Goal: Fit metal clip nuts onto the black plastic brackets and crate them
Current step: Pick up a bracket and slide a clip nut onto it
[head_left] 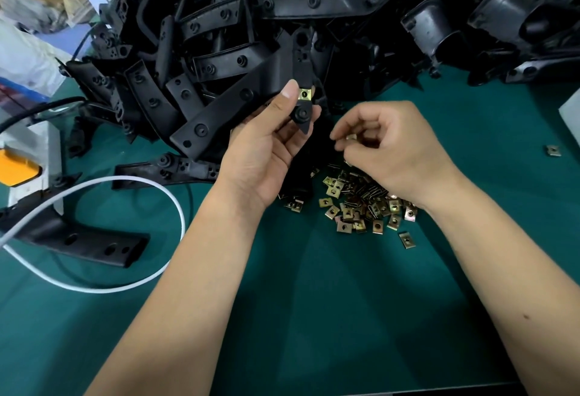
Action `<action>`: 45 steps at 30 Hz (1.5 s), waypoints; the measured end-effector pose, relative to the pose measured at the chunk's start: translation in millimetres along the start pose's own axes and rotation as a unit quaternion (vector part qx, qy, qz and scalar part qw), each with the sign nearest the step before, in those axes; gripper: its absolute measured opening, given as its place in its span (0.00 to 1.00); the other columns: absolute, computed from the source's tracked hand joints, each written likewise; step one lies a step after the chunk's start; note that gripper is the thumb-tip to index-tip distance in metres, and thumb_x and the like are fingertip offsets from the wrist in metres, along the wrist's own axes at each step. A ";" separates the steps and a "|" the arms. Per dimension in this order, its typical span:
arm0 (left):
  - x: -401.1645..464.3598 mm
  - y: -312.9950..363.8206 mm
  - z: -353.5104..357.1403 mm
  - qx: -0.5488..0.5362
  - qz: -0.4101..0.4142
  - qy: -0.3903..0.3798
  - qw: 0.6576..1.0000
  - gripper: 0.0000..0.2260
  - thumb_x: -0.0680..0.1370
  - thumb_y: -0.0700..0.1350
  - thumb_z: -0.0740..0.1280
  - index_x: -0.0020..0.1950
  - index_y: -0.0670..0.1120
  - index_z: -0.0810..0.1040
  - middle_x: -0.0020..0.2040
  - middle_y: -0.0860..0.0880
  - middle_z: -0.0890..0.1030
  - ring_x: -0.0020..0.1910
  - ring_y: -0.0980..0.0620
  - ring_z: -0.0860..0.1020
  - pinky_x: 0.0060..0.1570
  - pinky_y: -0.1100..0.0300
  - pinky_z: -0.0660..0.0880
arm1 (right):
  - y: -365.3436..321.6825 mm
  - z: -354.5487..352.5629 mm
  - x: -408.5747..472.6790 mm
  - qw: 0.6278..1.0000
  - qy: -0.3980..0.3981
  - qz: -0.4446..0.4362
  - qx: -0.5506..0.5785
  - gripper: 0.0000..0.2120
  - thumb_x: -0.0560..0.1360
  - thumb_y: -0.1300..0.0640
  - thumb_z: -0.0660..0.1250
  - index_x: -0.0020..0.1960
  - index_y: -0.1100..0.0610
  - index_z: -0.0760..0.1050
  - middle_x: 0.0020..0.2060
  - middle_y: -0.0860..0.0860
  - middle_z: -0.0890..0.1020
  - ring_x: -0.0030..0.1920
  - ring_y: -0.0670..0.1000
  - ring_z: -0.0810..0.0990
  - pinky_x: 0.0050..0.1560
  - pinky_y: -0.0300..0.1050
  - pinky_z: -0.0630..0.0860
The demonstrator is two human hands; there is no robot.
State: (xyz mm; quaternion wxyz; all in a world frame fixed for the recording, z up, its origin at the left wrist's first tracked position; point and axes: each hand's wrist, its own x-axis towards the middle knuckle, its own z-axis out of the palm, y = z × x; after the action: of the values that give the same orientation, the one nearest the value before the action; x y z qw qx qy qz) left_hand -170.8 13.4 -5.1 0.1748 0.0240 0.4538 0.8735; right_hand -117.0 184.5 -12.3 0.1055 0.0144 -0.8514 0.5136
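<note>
At centre frame a person's left hand (270, 138) grips a black plastic bracket (302, 88), thumb pressed against its near face and fingers curled behind it; one brass-coloured clip nut (304, 94) already sits on the bracket's edge just beside the thumb tip. To the right, the right hand (389, 150) has its fingers curled inward, pinching what appears to be a single loose nut (351, 137) between thumb and fingertips — the piece is small and partly hidden. Beneath that hand, a heap of clip nuts (361, 204) lies scattered on the green table mat (314, 301), with a stray nut (552, 150) well apart at the right edge. A tall pile of brackets (314, 19) fills the upper half of the frame. At lower left, a white cable (175, 207) loops across the mat beside another lone bracket (88, 238) — near a white unit with an orange button (18, 166)
</note>
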 end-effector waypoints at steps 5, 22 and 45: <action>-0.3 2.8 -1.5 0.026 -0.017 -0.005 1.000 0.22 0.70 0.49 0.75 0.59 0.38 0.81 0.43 0.48 0.85 0.43 0.52 0.86 0.40 0.65 0.79 | -1.5 -0.9 0.4 0.984 0.009 0.029 0.178 0.10 0.74 0.72 0.73 0.53 0.63 0.79 0.42 0.57 0.86 0.38 0.54 0.87 0.34 0.40 0.77; 2.3 14.7 -15.4 0.092 -0.024 -0.037 0.995 0.16 0.69 0.47 0.77 0.50 0.39 0.81 0.40 0.45 0.84 0.38 0.50 0.86 0.35 0.64 0.80 | -2.2 2.0 -1.2 0.950 0.071 0.031 0.301 0.05 0.72 0.65 0.77 0.47 0.61 0.84 0.39 0.56 0.87 0.43 0.55 0.87 0.47 0.40 0.81; -1.8 8.1 -7.8 0.116 -0.069 -0.061 0.989 0.12 0.73 0.50 0.73 0.48 0.43 0.86 0.47 0.45 0.87 0.42 0.52 0.86 0.41 0.64 0.82 | -8.6 9.2 -3.6 0.944 0.134 -0.038 0.298 0.08 0.75 0.68 0.75 0.54 0.63 0.82 0.41 0.57 0.87 0.39 0.56 0.88 0.38 0.43 0.83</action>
State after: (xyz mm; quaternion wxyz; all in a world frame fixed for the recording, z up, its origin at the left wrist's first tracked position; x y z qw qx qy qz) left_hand -173.0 2.4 -3.0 0.2580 0.0656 0.5413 0.7976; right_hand -113.8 172.0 -9.6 0.2290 0.0087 -0.6364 0.7365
